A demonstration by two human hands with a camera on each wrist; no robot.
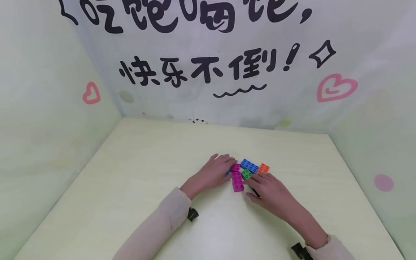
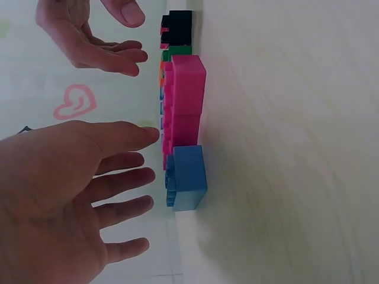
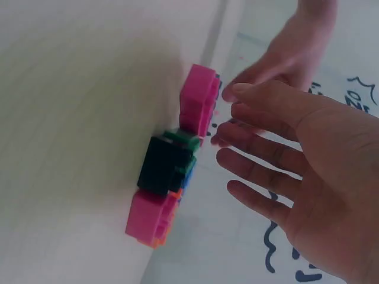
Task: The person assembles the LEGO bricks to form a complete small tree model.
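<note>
Several toy building bricks lie grouped on the table, studs up. My left hand (image 1: 212, 171) reaches over the group's left side, its fingers extended in the left wrist view near a blue brick (image 2: 189, 177) and a long magenta brick (image 2: 189, 83). A smaller magenta brick (image 1: 235, 167) shows by its fingertips in the head view. My right hand (image 1: 273, 193) is over the right side, fingers spread and holding nothing, close to a black brick (image 3: 163, 165), a green brick (image 1: 247, 174) and an orange brick (image 1: 264, 168). It partly covers the black brick and another magenta brick (image 3: 147, 214).
Another blue brick (image 1: 248, 165) lies at the back of the group. The pale table (image 1: 156, 151) is bounded by a printed back wall (image 1: 195, 104) and side walls. Dark wrist camera mounts (image 1: 193, 214) stick out beside both sleeves.
</note>
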